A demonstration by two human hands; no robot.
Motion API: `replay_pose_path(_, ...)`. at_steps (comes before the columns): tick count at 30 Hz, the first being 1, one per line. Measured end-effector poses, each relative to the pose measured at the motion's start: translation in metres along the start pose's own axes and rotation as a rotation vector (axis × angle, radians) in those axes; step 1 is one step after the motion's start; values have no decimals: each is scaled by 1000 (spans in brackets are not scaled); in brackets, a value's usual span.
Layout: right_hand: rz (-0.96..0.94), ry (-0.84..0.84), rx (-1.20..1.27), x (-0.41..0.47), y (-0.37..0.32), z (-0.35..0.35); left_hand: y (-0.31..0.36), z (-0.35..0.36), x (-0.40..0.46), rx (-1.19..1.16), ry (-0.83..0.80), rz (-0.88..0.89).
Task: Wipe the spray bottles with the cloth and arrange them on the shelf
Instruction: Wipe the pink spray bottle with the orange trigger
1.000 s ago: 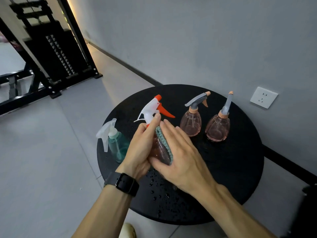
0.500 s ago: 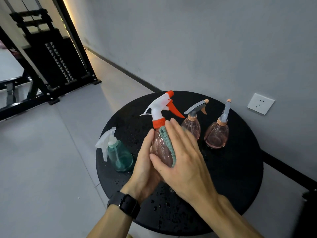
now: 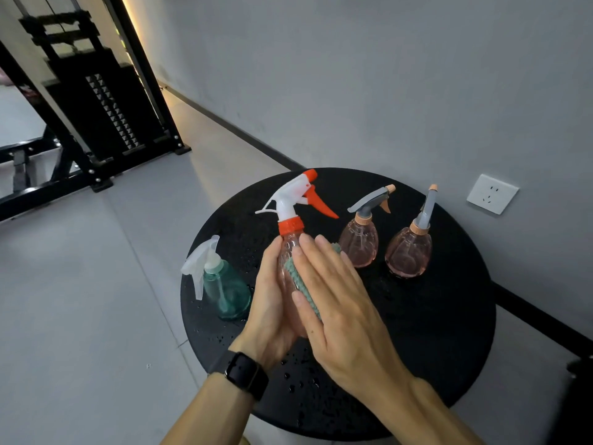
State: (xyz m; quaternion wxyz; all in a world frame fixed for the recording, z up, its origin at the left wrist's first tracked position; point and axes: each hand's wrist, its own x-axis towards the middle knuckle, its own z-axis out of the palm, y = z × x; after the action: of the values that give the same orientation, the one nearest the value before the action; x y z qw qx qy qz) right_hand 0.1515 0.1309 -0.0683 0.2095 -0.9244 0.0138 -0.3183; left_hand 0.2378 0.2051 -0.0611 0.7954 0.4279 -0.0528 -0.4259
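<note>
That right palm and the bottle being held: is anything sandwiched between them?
Yes. In the head view a green cloth lies between the right hand and the orange-capped spray bottle, which the left hand holds.

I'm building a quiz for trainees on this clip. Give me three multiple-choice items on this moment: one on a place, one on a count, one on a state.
1. Where does the teal bottle stand?
A. On the table's left part
B. On the floor
C. Between the two pink bottles

2. How many spray bottles are in view?
A. Two
B. Four
C. Six

3. What is the right hand doing?
A. Hanging idle
B. Pressing the cloth flat against the red-topped bottle
C. Squeezing a trigger

Answers:
1. A: it stands near the left rim of the table.
2. B: teal, red-topped, and two pink bottles.
3. B: its straight fingers cover the cloth on the bottle, which the left hand grips from the other side.
</note>
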Motion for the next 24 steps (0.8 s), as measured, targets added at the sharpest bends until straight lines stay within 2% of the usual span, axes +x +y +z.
replay_pose_path(5,-32,23,14,-3,1,4,4,-5,4,19,-1,-40)
replay_pose_path(12,107,-56,92,17,6,-9,3,5,-7,213,-34,-148)
replay_pose_path(15,121,-79,102,20,7,-11,6,-1,-8,151,-82,-180)
replay_pose_path(17,119,-68,110,19,6,-10,8,-1,-9,130,-97,-135)
replay_pose_path(24,-3,35,92,3,-4,0,6,-9,-1,-42,-12,-31)
